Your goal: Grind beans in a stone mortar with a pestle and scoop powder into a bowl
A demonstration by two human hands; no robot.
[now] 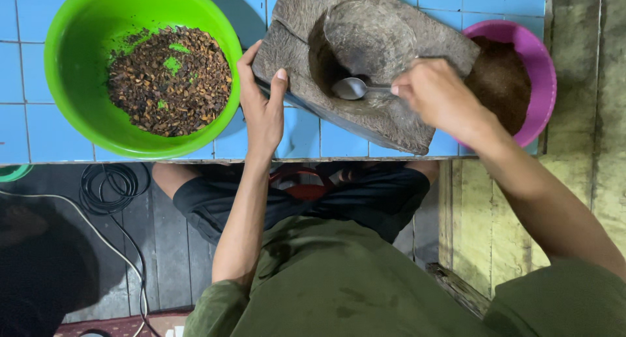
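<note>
Stone mortar, upper centre of the frame, is tilting on blue tiles. Right hand is pinching a spoon, bowl of it down in the hollow. Left hand is clamping the mortar's left edge. Judgement: keep the tilt steady, scrape along the wall, short strokes. Green bowl of dark bits upper left; purple bowl of brown powder at right.
</note>
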